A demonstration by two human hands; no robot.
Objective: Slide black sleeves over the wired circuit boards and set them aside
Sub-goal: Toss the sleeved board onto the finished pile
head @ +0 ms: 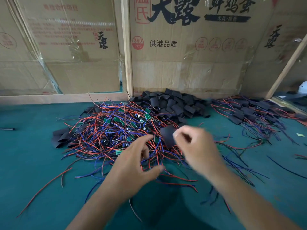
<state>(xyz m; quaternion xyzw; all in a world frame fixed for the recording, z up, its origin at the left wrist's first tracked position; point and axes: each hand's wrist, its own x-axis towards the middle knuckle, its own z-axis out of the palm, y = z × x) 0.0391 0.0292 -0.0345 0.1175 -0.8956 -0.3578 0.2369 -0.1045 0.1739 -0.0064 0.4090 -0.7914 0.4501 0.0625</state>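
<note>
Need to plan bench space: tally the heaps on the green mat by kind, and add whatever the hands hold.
Heap of bare wired circuit boards: 1
Heaps of loose sleeves: 2 (back heap, left heap)
Pile of sleeved boards: 1
Black sleeve pinched by right hand: 1
Total: 5

We note two bare forearms, no sleeves in view. Left hand (pixel 132 163) and right hand (pixel 197 150) ungloved; we see no rings, watch or wristbands. Right hand motion-blurred.
</note>
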